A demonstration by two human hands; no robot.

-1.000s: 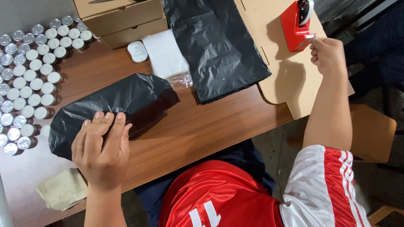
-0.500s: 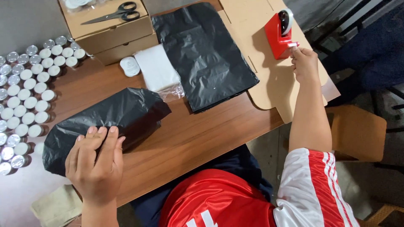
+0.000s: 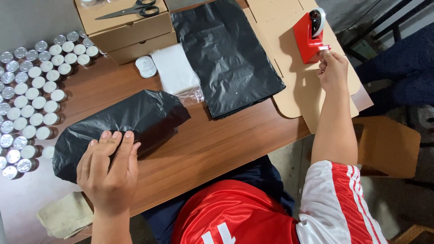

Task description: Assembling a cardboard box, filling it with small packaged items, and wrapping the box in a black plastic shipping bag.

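My left hand (image 3: 108, 169) lies flat, fingers together, on the near end of a wrapped black plastic bundle (image 3: 122, 122) lying on the wooden table (image 3: 217, 135). Far to the right, my right hand (image 3: 333, 70) pinches the end of the tape at the front of a red tape dispenser (image 3: 309, 34). The dispenser stands on a flat cardboard sheet (image 3: 300, 86). The strip of tape itself is too thin to make out.
Several small silver-lidded white jars (image 3: 31, 90) crowd the table's left side. At the back are cardboard boxes (image 3: 129, 27) with scissors (image 3: 131, 10) on top, a white packet (image 3: 175, 68) and a stack of flat black bags (image 3: 228, 54). A beige cloth (image 3: 65, 214) lies near the front edge.
The view has shifted slightly. My right hand has stayed at the dispenser's front, gripping the tape end. My left hand has kept pressing on the black bundle.
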